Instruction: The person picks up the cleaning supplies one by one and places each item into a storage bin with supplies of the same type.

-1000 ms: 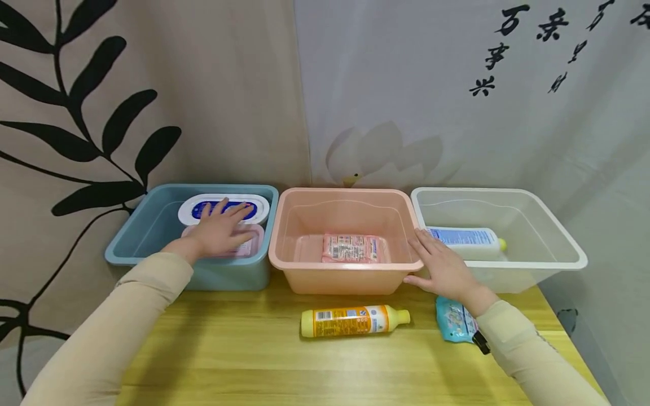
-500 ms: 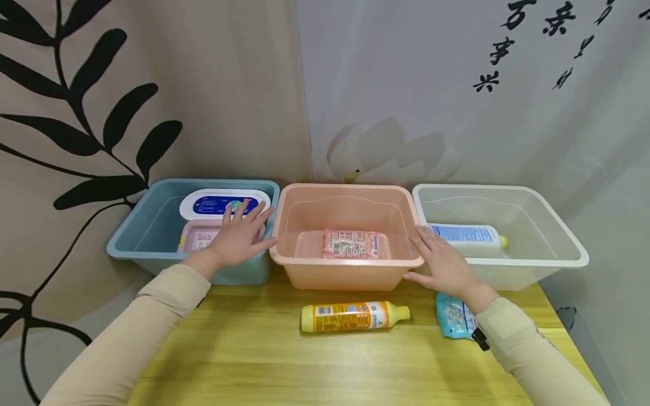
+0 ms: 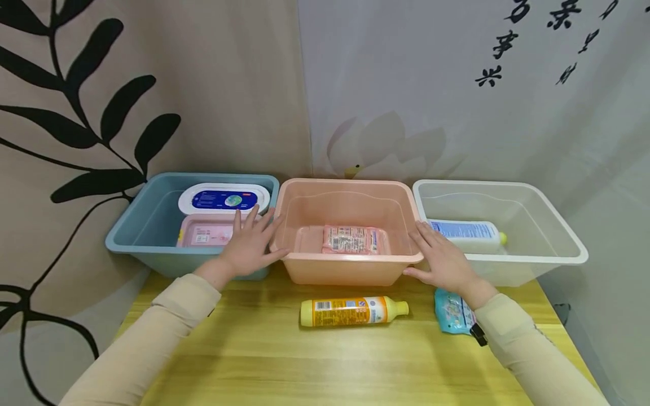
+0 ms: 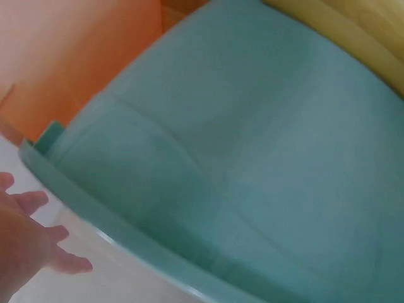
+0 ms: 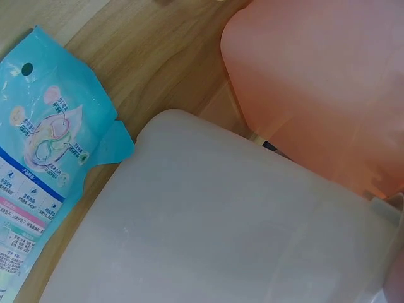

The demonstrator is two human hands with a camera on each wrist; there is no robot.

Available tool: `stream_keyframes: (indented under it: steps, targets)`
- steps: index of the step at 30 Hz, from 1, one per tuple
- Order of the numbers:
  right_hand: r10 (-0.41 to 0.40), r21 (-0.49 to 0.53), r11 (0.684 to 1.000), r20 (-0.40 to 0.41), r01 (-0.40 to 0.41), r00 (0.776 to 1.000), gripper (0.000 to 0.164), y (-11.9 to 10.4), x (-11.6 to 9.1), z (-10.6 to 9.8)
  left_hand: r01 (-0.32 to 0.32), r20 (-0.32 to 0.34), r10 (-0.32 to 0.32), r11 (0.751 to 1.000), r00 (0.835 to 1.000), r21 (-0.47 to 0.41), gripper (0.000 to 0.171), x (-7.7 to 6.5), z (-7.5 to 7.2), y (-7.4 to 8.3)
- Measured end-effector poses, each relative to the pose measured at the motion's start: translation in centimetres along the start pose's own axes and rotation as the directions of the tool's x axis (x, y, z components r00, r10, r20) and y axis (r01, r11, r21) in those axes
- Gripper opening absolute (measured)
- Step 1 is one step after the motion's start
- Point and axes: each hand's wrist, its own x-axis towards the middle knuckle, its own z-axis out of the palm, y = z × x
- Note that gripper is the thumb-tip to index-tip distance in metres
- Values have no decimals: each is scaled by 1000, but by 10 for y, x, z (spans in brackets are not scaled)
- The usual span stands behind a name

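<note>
My left hand (image 3: 249, 245), fingers spread, is over the meeting edges of the blue bin (image 3: 127, 248) and the pink bin (image 3: 345, 189). It holds nothing; whether it touches a rim I cannot tell. In the left wrist view its fingers (image 4: 69, 262) show beside the blue bin's rim. My right hand (image 3: 444, 262) has straight fingers resting where the pink bin's rim meets the white bin (image 3: 528, 260). Inside the blue bin lie a white oval-lidded pack (image 3: 223, 198) and a pink pack (image 3: 203, 232). A pink packet (image 3: 351, 241) lies in the pink bin, a white bottle (image 3: 472, 237) in the white one.
On the wooden table (image 3: 335, 366), a yellow bottle (image 3: 350, 311) lies on its side before the pink bin. A blue pouch (image 3: 452, 312) lies by my right wrist, partly covered. Patterned curtains (image 3: 228, 101) hang behind the bins.
My left hand has moved right, from over the packs in the blue bin to the pink bin's left edge. My right hand has stayed in place. The view has tilted down slightly.
</note>
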Motion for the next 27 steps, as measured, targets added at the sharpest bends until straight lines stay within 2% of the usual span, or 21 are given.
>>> stream_keyframes:
  steps: [9,15,20,27]
  targets:
    - [-4,11,1000,4,4,1000,90,0,4,-1,3,3,-3,1000,1000,5,77,-7,11,-1]
    - [3,12,1000,10,-3,1000,90,0,6,-2,-40,-13,41,996,999,85,74,-8,18,-3]
    - [7,31,999,15,-7,1000,88,0,4,-2,-35,2,35,995,999,96,73,-8,21,-3]
    - [-16,39,999,-86,20,996,86,2,-11,-2,-40,15,39,996,999,83,73,-7,23,-1]
